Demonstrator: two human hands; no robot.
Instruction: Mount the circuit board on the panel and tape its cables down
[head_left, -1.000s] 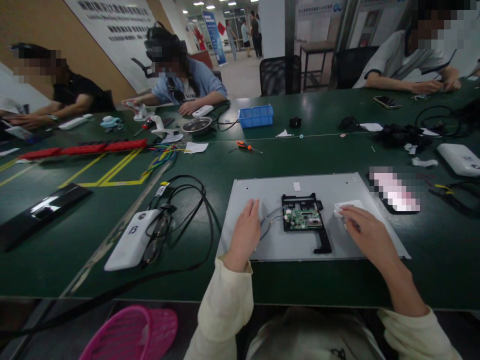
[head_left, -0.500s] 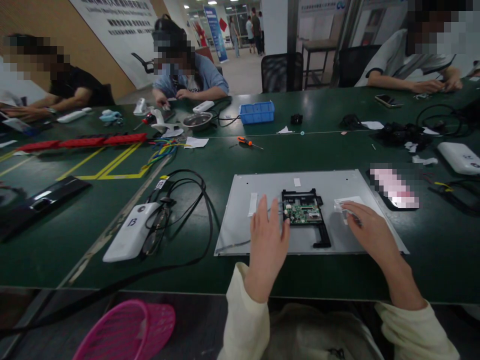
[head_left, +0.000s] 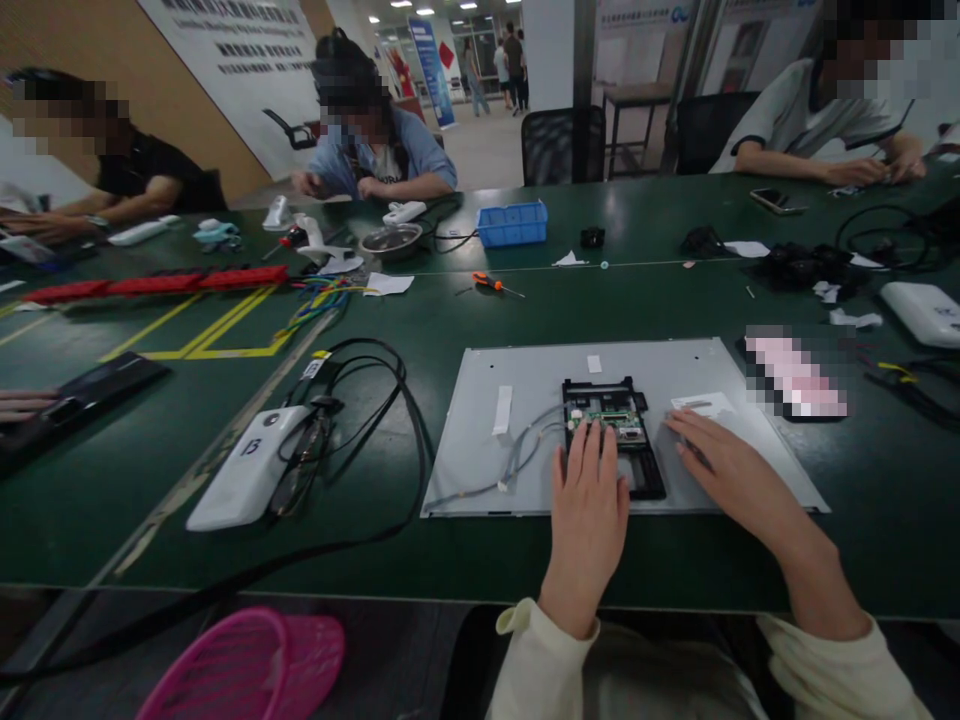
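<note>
A flat grey metal panel (head_left: 457, 430) lies on the table in front of me. In its middle sits a black plastic frame (head_left: 649, 478) holding a green circuit board (head_left: 619, 419). My left hand (head_left: 589, 510) is open, fingers stretched forward over the near edge of the board and hiding part of it. Thin grey wires (head_left: 517, 455) run from the board's left side across the panel. My right hand (head_left: 727, 465) rests on the panel right of the frame, fingers extended, beside a white label (head_left: 701, 403). Its thumb is partly hidden.
A phone (head_left: 799, 375) lies right of the panel. To the left are a white power bank (head_left: 247, 468) and black cables (head_left: 405, 400). Farther back are an orange-handled screwdriver (head_left: 489, 283), a blue basket (head_left: 512, 224) and a metal bowl (head_left: 391, 241). Other people sit around the table.
My left hand has moved right, from beside the frame onto the circuit board, uncovering the wires. My right hand has shifted slightly left, its fingers flatter on the panel.
</note>
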